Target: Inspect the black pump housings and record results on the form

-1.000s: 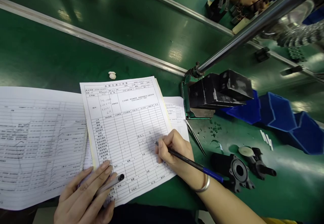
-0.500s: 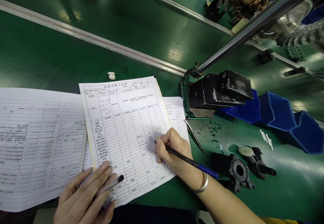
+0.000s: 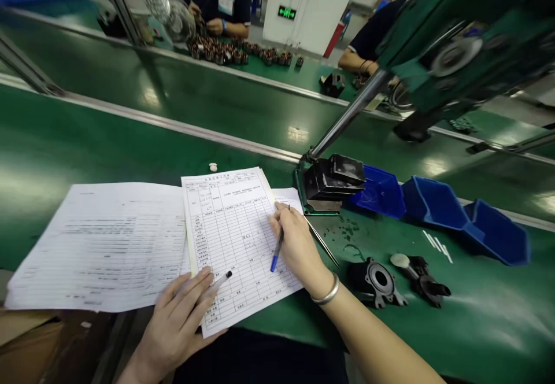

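Observation:
A printed form (image 3: pixel 234 222) with ruled rows and some handwriting lies on the green bench. My left hand (image 3: pixel 177 320) rests on its lower left, with a slim grey pen (image 3: pixel 219 284) tucked between the fingers, black end outward. Over the form's right edge is my right hand (image 3: pixel 299 245), closed around a dark pen (image 3: pixel 277 251). That pen's blue end points down toward me, and its other end is mostly hidden by my fingers. Beside the form, to the left, lies a stack of printed sheets (image 3: pixel 108 239). Metal tweezers (image 3: pixel 321 240) lie right of my right hand.
A green stand (image 3: pixel 299 193) with black blocks (image 3: pixel 333 176) rises behind the form. Blue bins (image 3: pixel 437 202), white sticks (image 3: pixel 437 245) and black castings (image 3: pixel 377 283) are at right. A small white lump (image 3: pixel 213 167) lies behind. Co-workers sit across the bench.
The view has tilted up and shows more of the room. My right hand has moved to the form's right edge, and its pen has swung so the blue end points down. My left hand still rests on the form.

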Available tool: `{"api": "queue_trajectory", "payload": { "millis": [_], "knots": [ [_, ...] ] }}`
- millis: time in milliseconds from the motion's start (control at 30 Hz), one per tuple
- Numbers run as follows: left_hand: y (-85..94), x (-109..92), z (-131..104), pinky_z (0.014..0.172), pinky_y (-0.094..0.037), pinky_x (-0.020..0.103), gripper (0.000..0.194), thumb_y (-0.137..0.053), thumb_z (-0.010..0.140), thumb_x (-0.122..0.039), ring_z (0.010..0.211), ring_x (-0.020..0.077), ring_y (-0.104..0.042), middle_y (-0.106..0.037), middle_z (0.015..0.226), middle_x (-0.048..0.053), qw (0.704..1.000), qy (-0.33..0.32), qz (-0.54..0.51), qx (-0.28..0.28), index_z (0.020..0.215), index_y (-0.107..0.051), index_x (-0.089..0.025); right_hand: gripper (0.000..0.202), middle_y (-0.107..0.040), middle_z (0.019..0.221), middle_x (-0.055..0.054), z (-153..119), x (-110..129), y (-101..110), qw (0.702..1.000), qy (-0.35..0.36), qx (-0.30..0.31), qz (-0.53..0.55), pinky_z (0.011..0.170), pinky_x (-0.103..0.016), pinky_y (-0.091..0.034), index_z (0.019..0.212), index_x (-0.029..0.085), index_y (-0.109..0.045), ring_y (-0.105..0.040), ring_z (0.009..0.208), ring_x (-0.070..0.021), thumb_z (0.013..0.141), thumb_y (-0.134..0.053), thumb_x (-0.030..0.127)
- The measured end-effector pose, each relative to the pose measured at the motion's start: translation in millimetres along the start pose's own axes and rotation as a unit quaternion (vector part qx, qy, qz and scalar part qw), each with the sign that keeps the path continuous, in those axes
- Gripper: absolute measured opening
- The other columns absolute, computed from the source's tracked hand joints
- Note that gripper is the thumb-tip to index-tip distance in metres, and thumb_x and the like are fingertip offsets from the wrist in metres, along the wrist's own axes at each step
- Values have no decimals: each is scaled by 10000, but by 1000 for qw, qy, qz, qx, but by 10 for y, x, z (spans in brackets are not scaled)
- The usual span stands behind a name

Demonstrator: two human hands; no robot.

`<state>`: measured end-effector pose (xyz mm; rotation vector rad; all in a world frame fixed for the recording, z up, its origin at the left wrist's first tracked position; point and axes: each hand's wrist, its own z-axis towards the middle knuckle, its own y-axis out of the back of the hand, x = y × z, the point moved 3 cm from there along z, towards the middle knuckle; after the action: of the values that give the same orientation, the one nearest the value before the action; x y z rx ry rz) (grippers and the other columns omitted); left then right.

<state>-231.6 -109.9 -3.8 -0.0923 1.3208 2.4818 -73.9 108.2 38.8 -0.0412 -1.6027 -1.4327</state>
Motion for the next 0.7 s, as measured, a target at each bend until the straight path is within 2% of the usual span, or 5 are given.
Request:
{"api": "queue_trajectory", "payload": {
  "millis": [233,433,567,633,700],
  "knots": [
    [-38,-59,-128,1067,-450,492,439,-588,893,-145,1286,311,-533,-610,1305,196,999,-44,21,3,1327,-535,-99,179,-570,903,-23,88,-147,19,991,-87,-56,79,756,-343,-453,880,235,-401,-573,844,-211,867,-564,308],
    [27,-129,-173,1076,-453,431,590,-393,842,70,1307,247,-519,-601,1339,145,997,-58,28,-39,1377,-503,-152,227,-504,632,41,73,-211,190,992,-107,-20,66,564,-264,-333,725,231,-394,-473,578,-159,802,-607,248],
    [89,-306,-278,1057,-467,389,495,-457,892,-23,1272,243,-551,-604,1335,151,994,-71,54,-60,1368,-522,-142,259,-460,609,71,-64,-100,260,994,-41,23,94,553,-236,-291,692,217,-406,-416,565,-122,710,-653,139],
    [140,-392,-325,1019,-494,405,438,-430,979,-225,1254,262,-564,-610,1319,170,994,-75,47,-58,1402,-487,-131,266,-445,640,70,-158,6,370,994,0,15,112,574,-233,-298,696,216,-392,-406,593,-115,724,-643,134],
    [211,-462,-307,950,-532,426,540,-334,1008,-412,1213,283,-589,-633,1272,190,995,-74,29,-61,1457,-414,-123,261,-435,673,64,-299,122,586,992,27,-19,120,604,-234,-319,706,219,-371,-407,620,-112,798,-615,198]
  ]
}}
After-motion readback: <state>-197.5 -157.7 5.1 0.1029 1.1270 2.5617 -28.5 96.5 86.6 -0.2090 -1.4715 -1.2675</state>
